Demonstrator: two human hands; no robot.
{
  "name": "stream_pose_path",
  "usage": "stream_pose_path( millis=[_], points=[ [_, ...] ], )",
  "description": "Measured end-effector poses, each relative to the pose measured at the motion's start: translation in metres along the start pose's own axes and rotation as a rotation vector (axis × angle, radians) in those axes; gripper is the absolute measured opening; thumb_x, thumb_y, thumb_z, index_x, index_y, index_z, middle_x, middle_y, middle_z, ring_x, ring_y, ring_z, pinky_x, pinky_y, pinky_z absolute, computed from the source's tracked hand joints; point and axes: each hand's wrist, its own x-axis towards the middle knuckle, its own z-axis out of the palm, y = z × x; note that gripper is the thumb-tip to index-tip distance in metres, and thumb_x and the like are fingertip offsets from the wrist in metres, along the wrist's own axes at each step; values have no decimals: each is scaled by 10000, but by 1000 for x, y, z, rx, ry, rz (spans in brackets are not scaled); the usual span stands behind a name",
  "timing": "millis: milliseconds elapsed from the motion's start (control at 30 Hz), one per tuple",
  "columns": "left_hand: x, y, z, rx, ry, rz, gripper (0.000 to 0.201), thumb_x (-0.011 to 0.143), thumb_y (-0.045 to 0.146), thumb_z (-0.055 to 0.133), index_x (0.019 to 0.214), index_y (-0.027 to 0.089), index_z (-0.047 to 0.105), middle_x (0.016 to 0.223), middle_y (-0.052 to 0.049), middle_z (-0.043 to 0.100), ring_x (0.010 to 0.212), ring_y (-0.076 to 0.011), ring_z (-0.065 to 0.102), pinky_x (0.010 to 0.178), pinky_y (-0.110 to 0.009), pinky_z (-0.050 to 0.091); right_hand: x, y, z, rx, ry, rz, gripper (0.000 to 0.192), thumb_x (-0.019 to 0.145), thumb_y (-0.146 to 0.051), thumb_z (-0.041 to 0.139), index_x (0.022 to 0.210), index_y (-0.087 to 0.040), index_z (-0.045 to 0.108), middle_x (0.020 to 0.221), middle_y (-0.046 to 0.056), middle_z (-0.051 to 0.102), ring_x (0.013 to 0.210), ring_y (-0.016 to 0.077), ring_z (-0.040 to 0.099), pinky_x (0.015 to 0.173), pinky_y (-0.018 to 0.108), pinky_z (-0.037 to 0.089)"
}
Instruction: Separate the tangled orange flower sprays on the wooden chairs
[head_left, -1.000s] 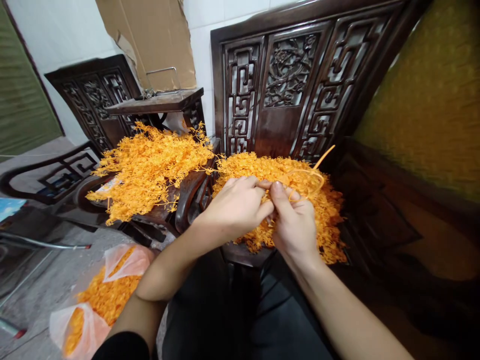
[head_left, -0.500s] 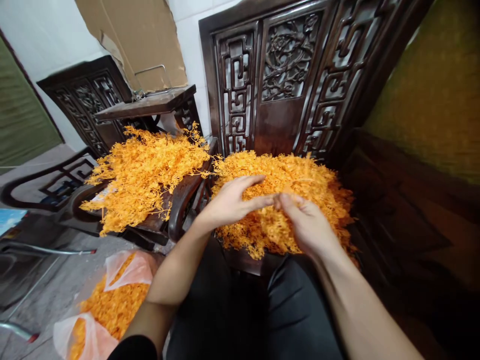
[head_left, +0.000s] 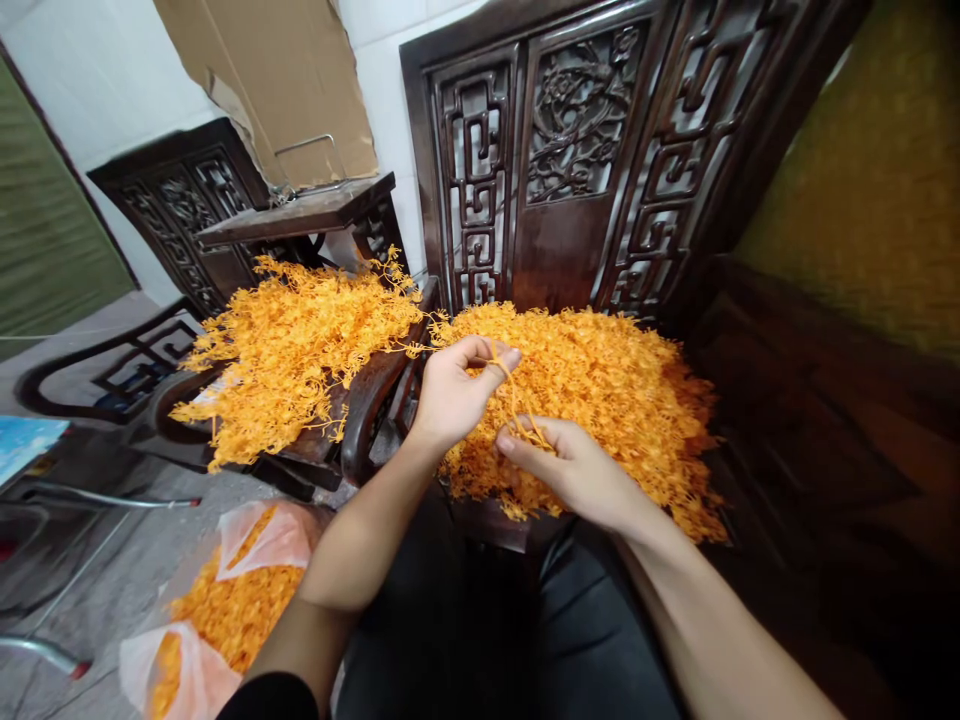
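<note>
A heap of small orange plastic sprigs [head_left: 607, 385] covers the seat of a dark carved wooden chair [head_left: 570, 150] in front of me. My left hand [head_left: 454, 390] is raised over the heap's left edge, its fingertips pinched on the top of a thin orange sprig [head_left: 517, 405]. My right hand [head_left: 577, 470] sits lower and nearer, thumb and fingers closed on the sprig's lower end. The sprig stretches between the two hands. A second, looser pile of longer orange sprigs [head_left: 300, 340] lies on the neighbouring chair to the left.
A plastic bag [head_left: 225, 600] with more orange pieces lies on the floor at lower left. A small dark table [head_left: 300, 210] and a cardboard sheet [head_left: 277, 80] stand behind the left pile. My dark-trousered legs fill the bottom centre. A metal tube [head_left: 45, 655] lies on the floor.
My hands were together on the heap; now the left has lifted and the right has dropped back, drawing one sprig out between them.
</note>
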Motion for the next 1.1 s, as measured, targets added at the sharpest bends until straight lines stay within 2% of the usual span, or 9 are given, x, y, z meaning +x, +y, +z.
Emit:
stream_pose_path(
  millis=[100,200,267,400,467,567,900,1000,1100],
  points=[
    [5,-11,-2,109,18,-34,304,851,437,736,788,147,668,867,-51,718,822,-150,644,810,-300,500,3,3,-1,6,-4,36,358,895,-537,668,872,-180,673,809,12,668,745,160,578,719,276,443],
    [7,-23,-1,343,76,35,293,803,373,784,953,151,663,999,-78,721,917,-191,663,888,-356,513,4,9,2,13,59,88,320,868,-505,683,870,-185,675,827,15,690,763,171,600,732,281,449],
    [5,-29,3,545,104,113,503,769,330,804,1193,155,600,1203,-123,681,1052,-242,655,965,-419,504,2,13,5,32,100,162,318,860,-500,667,795,-192,630,718,5,655,671,166,583,664,284,440],
    [2,-34,10,861,41,297,972,800,422,773,1564,182,221,1585,-194,397,1433,-346,423,1153,-552,366,-3,19,12,34,162,315,331,817,-499,676,739,-215,524,572,-43,517,501,150,533,527,279,374],
    [3,-34,10,915,18,339,1039,827,498,734,1601,197,109,1631,-188,330,1489,-350,346,1191,-564,318,-5,21,12,-10,179,340,306,807,-484,670,766,-216,529,582,-50,493,491,157,554,507,279,367],
    [10,-35,4,922,49,286,1108,793,560,732,1618,230,70,1633,-179,324,1477,-370,353,1198,-583,304,-8,22,8,-56,164,343,256,807,-456,637,826,-213,558,620,-45,506,494,160,563,500,281,381],
    [21,-41,-11,921,116,114,1232,673,443,805,1640,307,54,1598,-139,371,1419,-400,404,1175,-630,326,-2,27,-3,-366,125,151,132,774,-293,574,853,-201,625,784,19,670,721,184,599,707,307,455],
    [20,-42,-10,944,102,95,1211,670,437,821,1633,316,97,1568,-130,416,1406,-390,422,1162,-620,344,-5,28,-1,-324,127,184,148,757,-299,595,867,-202,610,736,3,638,656,169,569,647,299,447],
    [11,-46,-9,906,26,87,1115,717,523,805,1610,281,182,1515,-141,482,1388,-373,449,1146,-603,366,-13,27,-7,-113,168,293,210,755,-360,638,880,-203,576,662,-25,571,534,142,504,531,289,413]
  ],
)
